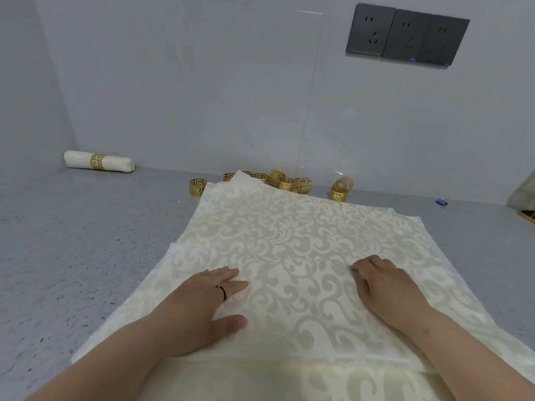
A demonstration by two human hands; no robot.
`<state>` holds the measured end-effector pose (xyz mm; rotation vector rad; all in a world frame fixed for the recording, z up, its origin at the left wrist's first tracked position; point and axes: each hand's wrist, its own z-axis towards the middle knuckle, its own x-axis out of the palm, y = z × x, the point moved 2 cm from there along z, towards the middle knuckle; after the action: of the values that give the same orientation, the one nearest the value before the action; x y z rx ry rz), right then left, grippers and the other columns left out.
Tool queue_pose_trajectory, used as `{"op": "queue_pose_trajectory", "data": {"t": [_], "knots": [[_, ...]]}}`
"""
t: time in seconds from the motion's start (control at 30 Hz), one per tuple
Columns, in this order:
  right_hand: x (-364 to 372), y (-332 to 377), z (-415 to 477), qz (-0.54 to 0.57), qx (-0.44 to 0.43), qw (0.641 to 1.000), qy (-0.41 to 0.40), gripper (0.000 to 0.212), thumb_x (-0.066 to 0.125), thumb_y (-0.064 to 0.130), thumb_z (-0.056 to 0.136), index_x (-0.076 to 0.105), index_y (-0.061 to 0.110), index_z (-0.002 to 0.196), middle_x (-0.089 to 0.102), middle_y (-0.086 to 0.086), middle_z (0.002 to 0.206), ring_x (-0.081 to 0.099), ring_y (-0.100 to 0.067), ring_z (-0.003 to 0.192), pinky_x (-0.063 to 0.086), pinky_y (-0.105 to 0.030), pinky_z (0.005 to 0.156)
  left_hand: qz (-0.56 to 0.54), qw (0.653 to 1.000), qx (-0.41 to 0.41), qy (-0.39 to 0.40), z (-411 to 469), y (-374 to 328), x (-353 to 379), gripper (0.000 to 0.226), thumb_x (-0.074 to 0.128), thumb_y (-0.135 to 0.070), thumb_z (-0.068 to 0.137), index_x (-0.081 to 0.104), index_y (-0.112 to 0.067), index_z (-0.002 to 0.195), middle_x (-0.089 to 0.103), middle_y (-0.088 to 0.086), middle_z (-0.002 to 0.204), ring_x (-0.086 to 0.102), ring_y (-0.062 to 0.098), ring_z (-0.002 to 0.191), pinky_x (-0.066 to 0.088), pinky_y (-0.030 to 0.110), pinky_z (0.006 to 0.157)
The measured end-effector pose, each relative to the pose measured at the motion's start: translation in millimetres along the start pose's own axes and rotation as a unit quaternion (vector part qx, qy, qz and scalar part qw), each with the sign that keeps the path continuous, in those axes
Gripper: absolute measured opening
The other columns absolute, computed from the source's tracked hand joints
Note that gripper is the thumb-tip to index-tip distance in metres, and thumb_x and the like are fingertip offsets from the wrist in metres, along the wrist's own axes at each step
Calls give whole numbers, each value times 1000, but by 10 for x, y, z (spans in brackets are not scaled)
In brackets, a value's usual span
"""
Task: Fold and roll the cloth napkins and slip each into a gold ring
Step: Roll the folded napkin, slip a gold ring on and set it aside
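Grey speckled counter (86, 256) is seen running back to a pale wall, where three dark sockets (405, 36) are mounted at about one o'clock. A stack of cream patterned napkins (289, 233) is laid flat across the middle of the counter, its near edge folded over towards the person.

Both hands are pressed palm-down on the top napkin. The left hand (202, 302) is placed at about seven o'clock of the stack, its fingers held together and stretched flat and the thumb spread apart; a thin dark band is worn on one finger. The right hand (385, 285) is placed at about four o'clock, its fingers bent slightly with the tips on the cloth. Nothing is gripped by either hand.

Beyond the far edge of the stack, at twelve o'clock, a cluster of gold rings (289, 182) is scattered along the wall. At ten o'clock, well apart from the stack, one rolled napkin (100, 161) is seen lying already inside a gold ring.
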<state>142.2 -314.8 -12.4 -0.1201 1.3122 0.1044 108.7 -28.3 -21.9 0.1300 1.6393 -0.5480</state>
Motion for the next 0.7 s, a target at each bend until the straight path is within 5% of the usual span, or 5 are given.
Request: {"op": "queue_pose_trajectory", "data": {"t": [0.27, 0.43, 0.53, 0.6, 0.7], "knots": [[-141, 211, 319, 153, -34, 982, 103, 34, 51, 33, 91, 48, 26, 125, 50, 11, 117, 43, -11, 114, 30, -20, 95, -22, 999, 4, 28, 47, -40, -92, 136, -17, -92, 16, 12, -46, 141, -11, -38, 127, -21, -23, 108, -25, -11, 72], [-99, 343, 530, 143, -30, 969, 199, 18, 52, 28, 90, 41, 31, 76, 40, 17, 74, 43, -2, 72, 30, -14, 63, -115, 992, -47, 0, 74, 79, -52, 111, -5, -99, 19, 25, -62, 119, -4, -54, 112, 4, -25, 116, 1, -4, 94], [-148, 276, 621, 163, -13, 949, 270, 26, 52, 15, 87, 43, 24, 65, 42, 11, 67, 40, -2, 57, 32, -10, 49, -161, 981, -81, -67, 147, 207, -102, 54, 46, -78, 68, 31, -56, 115, 11, -49, 118, 23, -11, 127, 16, 10, 104], [-193, 237, 642, 182, -5, 931, 316, 23, 53, 13, 85, 46, 18, 64, 42, 8, 63, 40, -3, 52, 32, -8, 44, -138, 977, -117, -113, 217, 323, -153, 44, 48, -44, 90, 35, -39, 131, 22, -31, 136, 24, 1, 135, 17, 18, 109], [-226, 227, 723, 176, -20, 922, 345, 25, 57, 15, 84, 46, 18, 62, 41, 8, 63, 38, -4, 55, 32, -12, 50, -102, 975, -160, -120, 357, 469, -265, 47, 44, -35, 94, 32, -28, 139, 21, -11, 151, 22, 10, 139, 16, 23, 111]]}}
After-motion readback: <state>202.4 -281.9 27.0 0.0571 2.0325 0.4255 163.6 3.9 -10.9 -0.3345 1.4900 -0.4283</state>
